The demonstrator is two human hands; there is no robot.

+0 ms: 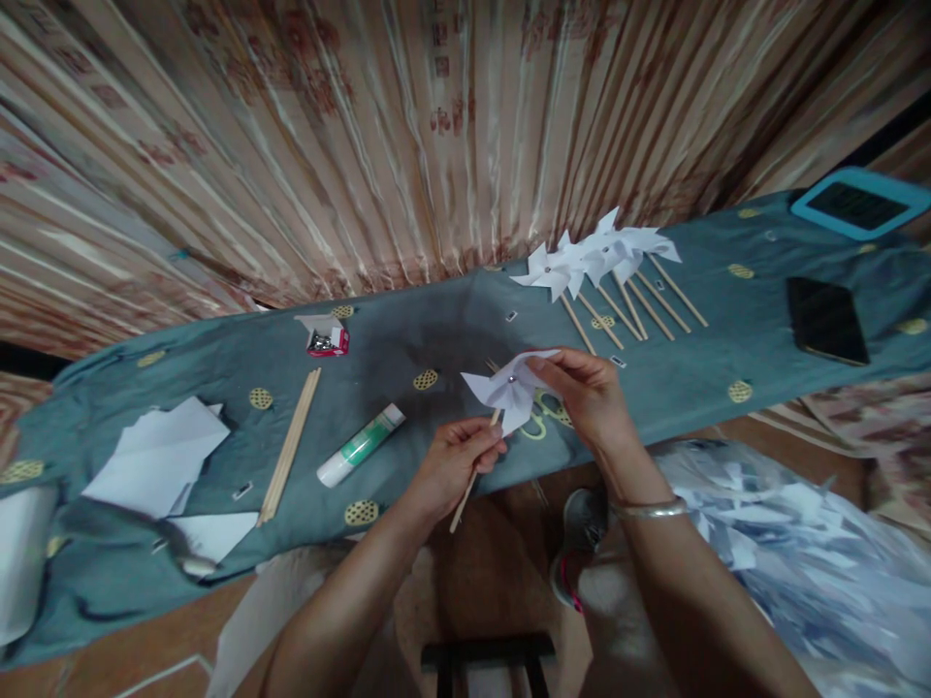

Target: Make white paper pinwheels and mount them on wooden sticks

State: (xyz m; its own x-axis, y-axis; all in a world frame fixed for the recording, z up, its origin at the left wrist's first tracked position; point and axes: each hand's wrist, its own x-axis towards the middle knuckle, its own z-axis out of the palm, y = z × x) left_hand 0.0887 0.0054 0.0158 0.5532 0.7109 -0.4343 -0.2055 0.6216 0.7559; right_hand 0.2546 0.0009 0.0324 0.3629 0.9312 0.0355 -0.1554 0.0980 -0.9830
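Note:
A white paper pinwheel [509,385] with a small metal pin at its centre is held up over the table's front edge. My left hand [460,463] is closed round its thin wooden stick [465,499], just below the paper blades. With thumb and fingers, my right hand [582,388] pinches the right-hand blade. Behind the pinwheel lie scissors [536,427] with yellow-green handles, partly covered by the paper and my right hand. To the left of my hands a white and green glue stick [362,446] lies on its side.
Several finished pinwheels [603,254] lie at the back right. Leftward are an open box of metal pins [327,337], bare wooden sticks [291,441] and stacked paper sheets [156,456]. A phone [827,320] and blue-framed clock [858,204] sit far right. A bag of paper scraps [792,553] stands below.

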